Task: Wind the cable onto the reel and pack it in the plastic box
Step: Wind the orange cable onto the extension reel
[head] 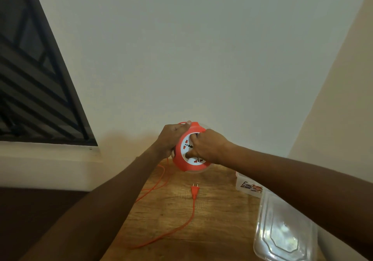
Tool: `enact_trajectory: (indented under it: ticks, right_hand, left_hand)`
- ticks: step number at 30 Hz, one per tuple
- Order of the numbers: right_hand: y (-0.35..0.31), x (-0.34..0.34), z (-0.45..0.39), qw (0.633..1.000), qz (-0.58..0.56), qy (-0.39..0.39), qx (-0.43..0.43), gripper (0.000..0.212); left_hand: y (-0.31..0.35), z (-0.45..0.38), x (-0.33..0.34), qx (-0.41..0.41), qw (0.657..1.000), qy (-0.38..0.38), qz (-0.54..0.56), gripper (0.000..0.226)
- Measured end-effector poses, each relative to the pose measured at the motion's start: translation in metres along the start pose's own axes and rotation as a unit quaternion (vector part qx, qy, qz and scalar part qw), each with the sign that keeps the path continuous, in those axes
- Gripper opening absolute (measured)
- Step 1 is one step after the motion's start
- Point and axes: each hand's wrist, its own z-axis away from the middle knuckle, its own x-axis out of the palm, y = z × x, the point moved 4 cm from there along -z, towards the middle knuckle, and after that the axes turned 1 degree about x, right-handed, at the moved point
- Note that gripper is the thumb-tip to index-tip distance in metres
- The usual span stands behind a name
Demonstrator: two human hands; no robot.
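The right hand [207, 146] covered the middle of the reel [188, 155], so the part its fingers held was hidden. The left hand [171, 137] hid the reel's left edge, and I could not tell where the orange cable [189, 216] entered it. Part of the cable passed behind the left forearm. The right forearm covered much of the plastic box [247, 186], and its label was too blurred to read. The clear lid [282, 234] was cut off by the bottom edge of the view. The window [34, 78] at the left was cut off too.
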Motion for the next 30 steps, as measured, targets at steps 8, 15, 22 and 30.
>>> enact_trajectory:
  ticks: [8,15,22,30]
  right_hand:
    - [-0.002,0.002,-0.001,0.999,-0.046,0.009,0.018,0.078]
    - [0.001,0.011,-0.002,0.992,-0.105,0.04,0.051,0.071]
    - [0.007,0.03,-0.003,0.871,-0.354,0.153,0.305,0.072]
    - [-0.037,0.055,-0.01,0.401,-0.79,0.185,0.425,0.078]
  left_hand:
    - [-0.001,0.001,-0.003,-0.002,1.0,0.0,0.018,0.028]
    - [-0.006,0.0,0.0,-0.006,1.0,-0.005,0.017,0.029]
    - [0.001,-0.001,0.002,0.038,0.994,0.085,0.065,0.027]
    - [-0.011,0.004,0.014,0.044,0.991,0.11,0.063,0.038]
